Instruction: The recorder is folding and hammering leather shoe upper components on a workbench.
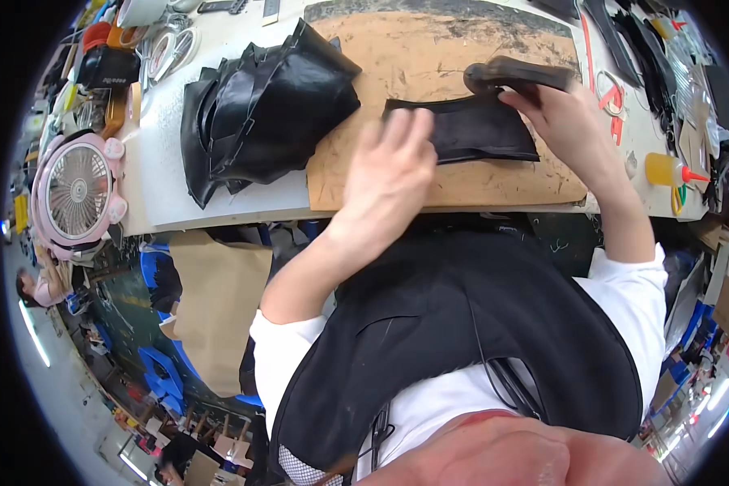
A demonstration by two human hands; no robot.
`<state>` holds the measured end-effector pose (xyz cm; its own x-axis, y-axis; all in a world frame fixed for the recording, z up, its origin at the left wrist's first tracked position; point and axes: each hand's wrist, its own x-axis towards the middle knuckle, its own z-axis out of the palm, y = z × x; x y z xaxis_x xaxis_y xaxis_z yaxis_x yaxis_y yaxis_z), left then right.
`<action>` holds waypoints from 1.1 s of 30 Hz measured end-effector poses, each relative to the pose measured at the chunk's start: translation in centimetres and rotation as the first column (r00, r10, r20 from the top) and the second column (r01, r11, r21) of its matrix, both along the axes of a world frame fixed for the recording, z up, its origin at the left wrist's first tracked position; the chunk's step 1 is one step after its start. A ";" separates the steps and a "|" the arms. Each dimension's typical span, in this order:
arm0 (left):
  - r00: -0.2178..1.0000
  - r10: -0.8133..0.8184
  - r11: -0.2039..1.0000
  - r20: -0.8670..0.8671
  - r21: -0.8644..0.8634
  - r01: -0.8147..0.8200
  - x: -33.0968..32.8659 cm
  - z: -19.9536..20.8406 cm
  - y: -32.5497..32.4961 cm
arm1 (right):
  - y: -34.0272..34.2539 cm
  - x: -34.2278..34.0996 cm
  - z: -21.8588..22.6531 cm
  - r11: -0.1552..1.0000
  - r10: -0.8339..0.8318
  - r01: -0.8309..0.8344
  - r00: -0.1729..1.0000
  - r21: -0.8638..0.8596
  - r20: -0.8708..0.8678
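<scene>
A black leather piece [482, 130] with raised, folded long edges lies flat on a scuffed tan board [454, 190]. My left hand [393, 162] is over its left end, fingers stretched out and slightly blurred; whether they touch the leather I cannot tell. At the other end, my right hand [571, 125] is closed round a dark hammer [526, 73], its rounded head pointing left above the piece's far edge. To the left of the board's middle sits a heap of glossy black leather pieces [271, 105], stacked and overlapping.
A pink fan [78, 186] stands at the table's left edge. Scissors [611, 97] with red handles and a yellow bottle [664, 170] with a red tip lie at the right. Tools and cords crowd the far left. Below the table, tan sheet material [219, 308] rests over something blue.
</scene>
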<state>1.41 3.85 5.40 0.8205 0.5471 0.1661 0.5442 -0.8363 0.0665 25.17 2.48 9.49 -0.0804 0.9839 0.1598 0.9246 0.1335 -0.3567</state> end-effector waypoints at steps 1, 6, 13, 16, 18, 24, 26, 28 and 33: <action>0.996 -0.083 0.996 -0.037 0.042 0.084 0.9 0.3 0.0 | -1.0 0.4 -1.1 0.996 -0.034 0.039 0.997 -0.075 0.067; 0.971 -0.206 0.978 -0.118 0.017 0.210 3.4 -0.8 1.1 | -0.8 6.0 -1.7 0.873 -0.275 0.123 0.923 -0.472 -0.269; 0.950 0.264 0.826 0.169 -0.548 -0.132 -4.2 7.4 6.2 | 1.5 15.5 -2.6 0.940 -0.339 0.340 0.941 -0.042 0.026; 0.846 0.533 0.844 0.031 0.045 -0.534 -6.4 6.9 6.8 | 9.2 17.8 -3.7 0.954 -0.297 0.292 0.949 -0.064 -0.110; 0.895 0.414 0.905 0.165 0.030 -0.424 -4.2 7.3 6.5 | 15.2 20.3 -7.2 0.960 -0.259 0.264 0.964 0.097 -0.060; 0.979 0.100 0.979 0.180 -0.191 -0.065 1.8 4.6 6.2 | 24.2 19.5 -10.9 0.824 -0.559 0.565 0.824 -0.050 0.092; 0.975 0.098 0.974 0.201 -0.220 -0.052 2.8 4.0 6.5 | 24.5 19.8 -11.1 0.840 -0.529 0.537 0.842 -0.070 0.109; 0.955 0.120 0.965 0.272 -0.256 -0.048 3.3 3.3 6.8 | 23.3 17.9 -9.6 0.962 -0.251 0.173 0.861 -0.209 -0.442; 0.869 0.082 0.993 0.489 0.039 -0.115 6.6 2.9 7.4 | 10.7 7.1 -3.0 0.966 -0.032 -0.164 0.691 -0.199 -0.722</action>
<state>8.06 11.27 8.34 0.5699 0.5951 0.5667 0.5368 -0.7917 0.2915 32.25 13.19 6.52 -0.1039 0.9941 -0.0319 0.3658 0.0083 -0.9307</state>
